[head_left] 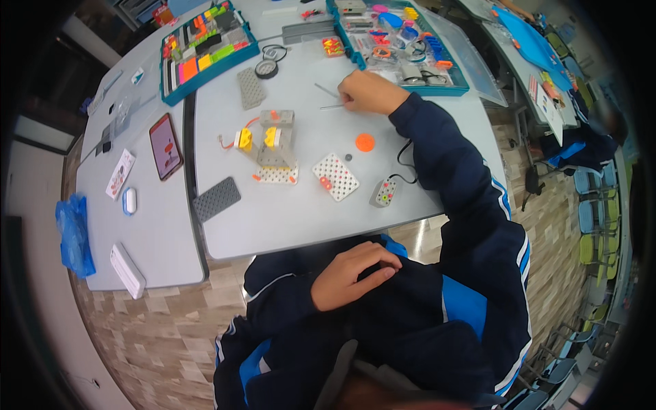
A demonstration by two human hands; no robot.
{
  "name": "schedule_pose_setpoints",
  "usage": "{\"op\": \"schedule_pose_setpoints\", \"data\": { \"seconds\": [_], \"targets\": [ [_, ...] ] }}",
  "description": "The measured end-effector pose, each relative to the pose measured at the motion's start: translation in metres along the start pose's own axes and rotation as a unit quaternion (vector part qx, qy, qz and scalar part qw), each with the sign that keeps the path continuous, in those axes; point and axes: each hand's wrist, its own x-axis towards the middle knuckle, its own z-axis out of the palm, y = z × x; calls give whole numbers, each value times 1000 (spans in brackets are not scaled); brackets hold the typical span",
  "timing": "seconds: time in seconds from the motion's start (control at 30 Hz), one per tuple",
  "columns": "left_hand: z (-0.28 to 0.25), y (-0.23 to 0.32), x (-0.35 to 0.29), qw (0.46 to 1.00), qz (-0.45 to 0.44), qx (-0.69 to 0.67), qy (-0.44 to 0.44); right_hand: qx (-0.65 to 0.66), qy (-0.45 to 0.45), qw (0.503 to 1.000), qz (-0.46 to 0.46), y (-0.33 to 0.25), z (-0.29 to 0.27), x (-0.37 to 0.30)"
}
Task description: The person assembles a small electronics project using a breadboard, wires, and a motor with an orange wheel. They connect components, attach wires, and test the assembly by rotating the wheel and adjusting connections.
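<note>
My right hand (pixel 369 92) is curled closed over the table, just in front of the right parts case. Two thin metal rods (pixel 328 91) stick out to the left from its fingertips, and their inner ends are hidden by the fingers. My left hand (pixel 355 273) lies on my lap with its fingers stretched out, holding nothing. On the table before me stands a grey block assembly (pixel 277 147) with yellow pieces. Beside it are a white perforated plate (pixel 335 176) with small red pegs, an orange disc (pixel 365 142) and a small control box (pixel 385 193) on a black cable.
A teal case of coloured blocks (pixel 205 51) stands at the back left, another parts case (pixel 403 48) behind my right hand. A dark perforated plate (pixel 217 199), black tape roll (pixel 266 68) and grey plate (pixel 251 87) lie around. A phone (pixel 166 146) rests on the left table.
</note>
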Motion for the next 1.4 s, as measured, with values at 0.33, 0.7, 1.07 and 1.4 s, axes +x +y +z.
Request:
{"op": "schedule_pose_setpoints", "data": {
  "seconds": [0.33,0.7,1.07,1.4],
  "targets": [
    [-8,-24,24,950,60,208,226,473,22,878,65,-19,-80,-56],
    [4,-63,62,918,89,301,244,515,42,853,73,-93,-109,-165],
    [13,-79,61,923,78,272,261,477,201,846,126,-142,-47,-219],
    [22,-79,49,905,83,292,296,408,331,845,101,-152,2,-219]
  ]
}}
